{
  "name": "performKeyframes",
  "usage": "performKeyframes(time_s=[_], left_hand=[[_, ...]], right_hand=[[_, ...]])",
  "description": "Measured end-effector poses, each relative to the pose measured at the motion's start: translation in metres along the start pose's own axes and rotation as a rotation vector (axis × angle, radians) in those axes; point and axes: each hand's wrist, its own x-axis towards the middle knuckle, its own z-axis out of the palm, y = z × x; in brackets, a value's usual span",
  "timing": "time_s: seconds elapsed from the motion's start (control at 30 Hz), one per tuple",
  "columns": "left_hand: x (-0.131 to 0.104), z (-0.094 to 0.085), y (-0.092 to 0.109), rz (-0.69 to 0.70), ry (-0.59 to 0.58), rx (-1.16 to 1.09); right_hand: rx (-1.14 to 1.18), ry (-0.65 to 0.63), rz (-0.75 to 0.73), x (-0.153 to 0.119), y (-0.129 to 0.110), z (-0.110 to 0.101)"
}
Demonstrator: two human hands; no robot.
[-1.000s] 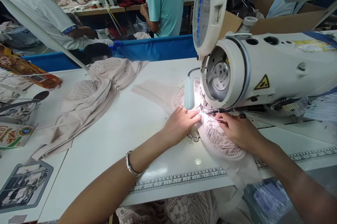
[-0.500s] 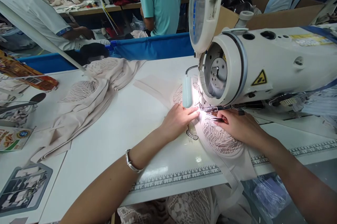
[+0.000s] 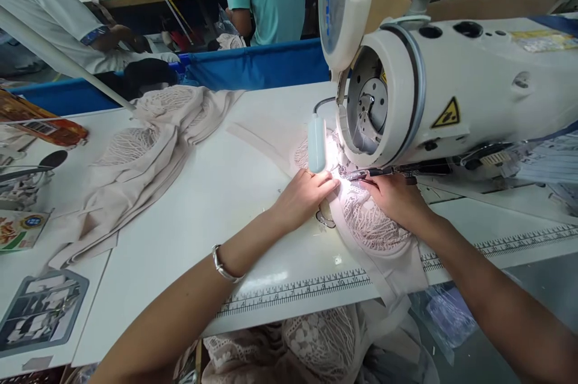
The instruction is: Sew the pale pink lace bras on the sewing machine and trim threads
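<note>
A pale pink lace bra lies under the head of a white sewing machine, lit by a small lamp. My left hand is at the bra's left edge beside the needle area, thumb and fingers closed on the fabric. On the other side, my right hand rests over the lace cup, its fingertips at the fabric under the machine head. Its palm side is hidden, so I cannot see whether the small dark snips seen earlier are still in it.
More beige lace garments lie on the left of the white table, and others hang at its front edge. A printed ruler runs along that edge. A phone-like panel is at left. Two people are beyond the blue cloth barrier.
My right hand has shifted forward and left, closer to the needle area. The dark snips that showed in its fingers are out of sight. The camera view has tipped slightly downward.
</note>
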Motion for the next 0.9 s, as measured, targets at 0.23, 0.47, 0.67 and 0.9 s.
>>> performKeyframes(time_s=[0.23,0.47,0.67,0.9], left_hand=[[0.014,-0.008,-0.004,0.063,-0.093,-0.014],[0.011,-0.002,-0.009,0.089,-0.047,-0.093],[0.004,0.006,-0.017,0.087,0.032,-0.123],[0.005,0.004,-0.016,0.087,0.007,-0.089]], right_hand=[[-0.017,0.076,-0.012,-0.003,0.000,0.006],[0.034,0.114,-0.039,-0.003,-0.001,0.007],[0.073,0.101,-0.100,-0.005,0.002,0.005],[0.011,0.115,-0.329,-0.012,0.002,-0.002]])
